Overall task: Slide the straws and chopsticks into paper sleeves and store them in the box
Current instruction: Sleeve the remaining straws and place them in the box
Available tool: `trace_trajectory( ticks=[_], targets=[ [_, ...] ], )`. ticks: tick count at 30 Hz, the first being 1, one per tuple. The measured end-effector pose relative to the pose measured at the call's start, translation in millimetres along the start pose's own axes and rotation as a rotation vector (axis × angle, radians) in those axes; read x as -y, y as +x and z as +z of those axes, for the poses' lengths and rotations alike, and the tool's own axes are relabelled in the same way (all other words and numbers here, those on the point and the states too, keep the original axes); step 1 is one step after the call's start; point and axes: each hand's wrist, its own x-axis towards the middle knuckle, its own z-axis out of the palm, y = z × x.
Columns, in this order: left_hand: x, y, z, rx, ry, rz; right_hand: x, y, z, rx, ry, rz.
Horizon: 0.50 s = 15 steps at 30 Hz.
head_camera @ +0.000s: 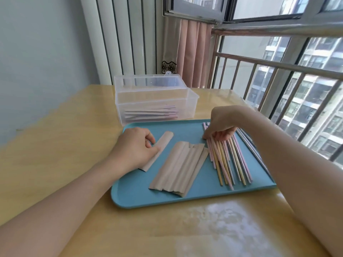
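Picking the next straw for a waiting sleeve

Left hand [138, 145] pinches one paper sleeve [159, 150] at nine o'clock on the tray [133, 197]; right hand [221, 127] curls onto the straws [228, 160] at three, apparently singling one; next, aim it into the sleeve's mouth.

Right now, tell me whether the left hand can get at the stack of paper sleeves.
Probably yes. The left hand already pinches a single sleeve right beside the stack of paper sleeves on the blue tray. Nothing lies between them, and the right hand is over at the straws.

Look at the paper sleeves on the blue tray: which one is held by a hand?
The single sleeve at the tray's left, apart from the pile. The left hand pinches it; the piled sleeves lie untouched.
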Motion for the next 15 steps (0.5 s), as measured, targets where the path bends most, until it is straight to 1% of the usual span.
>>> trace_trajectory(
  ticks=[4,8,13,15],
  targets=[
    [-4.2,-2.8,1.3,0.037,0.062,-0.011,2.6,4.5,1.4,-0.053,0.01,-0.02],
    [-10.1,-4.5,1.3,0.089,0.098,-0.007,4.2,3.9,3.3,-0.034,0.083,-0.048],
    [-7.7,-5.7,2.4,0.064,0.076,0.001,2.8,-2.8,1.0,0.02,0.14,-0.082],
    [-6.2,-6.3,2.7,0.055,0.042,0.004,1.1,-2.3,0.7,0.044,0.202,-0.088]
  ],
)
